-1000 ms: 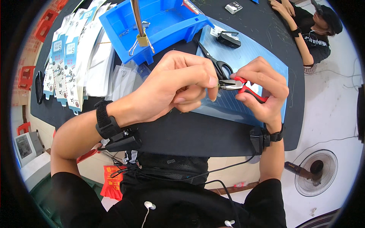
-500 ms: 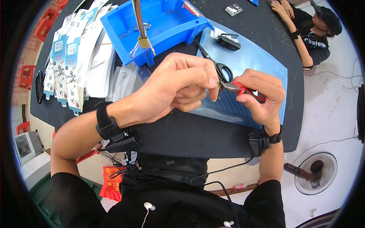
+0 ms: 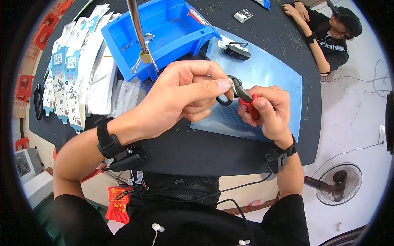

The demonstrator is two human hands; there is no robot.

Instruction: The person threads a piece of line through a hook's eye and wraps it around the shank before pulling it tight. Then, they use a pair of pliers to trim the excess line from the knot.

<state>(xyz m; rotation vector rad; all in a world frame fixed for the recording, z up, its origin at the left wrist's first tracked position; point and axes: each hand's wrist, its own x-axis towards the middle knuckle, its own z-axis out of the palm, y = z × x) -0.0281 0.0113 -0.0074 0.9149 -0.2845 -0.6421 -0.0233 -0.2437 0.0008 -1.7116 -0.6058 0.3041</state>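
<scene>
Pliers (image 3: 248,99) hang over a black, seemingly thread-strewn table (image 3: 197,153), fan (image 3: 339,185) nearby.

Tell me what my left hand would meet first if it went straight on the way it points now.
Your left hand would likely meet the red-handled pliers first: their metal nose shows right beside its fingers, though depth is unclear.

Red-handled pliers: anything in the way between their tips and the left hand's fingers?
Nothing visible. The red-handled pliers, in the right hand, reach up to the pinched left hand; anything held there is too small to make out. The black scissors show behind the tips, apparently down on the blue sheet, not between.
</scene>
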